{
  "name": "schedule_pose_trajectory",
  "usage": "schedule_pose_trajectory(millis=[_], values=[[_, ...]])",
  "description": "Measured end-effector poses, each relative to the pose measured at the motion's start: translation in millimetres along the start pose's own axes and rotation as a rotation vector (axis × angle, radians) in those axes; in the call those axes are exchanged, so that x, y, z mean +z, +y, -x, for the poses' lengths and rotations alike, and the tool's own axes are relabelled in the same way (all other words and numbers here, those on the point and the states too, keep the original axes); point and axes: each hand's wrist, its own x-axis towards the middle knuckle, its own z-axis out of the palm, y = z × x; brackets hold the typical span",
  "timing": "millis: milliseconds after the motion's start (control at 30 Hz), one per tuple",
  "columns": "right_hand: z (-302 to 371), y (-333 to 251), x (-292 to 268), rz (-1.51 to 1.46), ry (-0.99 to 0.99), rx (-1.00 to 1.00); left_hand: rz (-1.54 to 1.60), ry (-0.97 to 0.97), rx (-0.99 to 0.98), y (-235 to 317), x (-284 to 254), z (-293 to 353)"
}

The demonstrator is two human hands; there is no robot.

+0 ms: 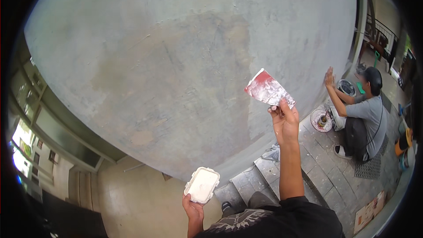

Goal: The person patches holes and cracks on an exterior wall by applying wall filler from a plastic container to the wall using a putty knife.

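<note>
In my right hand [285, 121] is a red flat putty spreader [268, 87], smeared with white paste, a line of white along its upper edge. I hold it up in front of a grey wall [176, 61], which has darker, patchy areas in the middle; I cannot tell whether the blade touches it. Lower down, my left hand [193, 208] grips the edge of a small tub [202, 185] of creamy white paste, its rim crusted with the same stuff. Fingers under the tub are hidden.
A crouching co-worker [368, 110] in a grey shirt has hands at the wall on the right. Beside them are a round tray [321, 120] and a dark bucket [346, 87]. Stone steps [251, 180] lie beneath me. Several buckets [402, 142] stand at far right.
</note>
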Motion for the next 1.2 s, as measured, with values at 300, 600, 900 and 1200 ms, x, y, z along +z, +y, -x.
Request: schedule_pose_trajectory(millis=[300,600,900,1200], values=[[-56,-17,61,0.88,0.154,-0.383,0.074,0.241,0.085,12,29,105],[-61,51,175,1.091,-0.097,-0.982,0.114,0.481,0.236,11,21,182],[18,73,201,0.88,-0.251,-0.74,0.218,0.719,0.473,-3,3,274],[-87,42,161,0.053,-0.175,-0.216,0.185,0.878,0.444,-21,-25,325]])
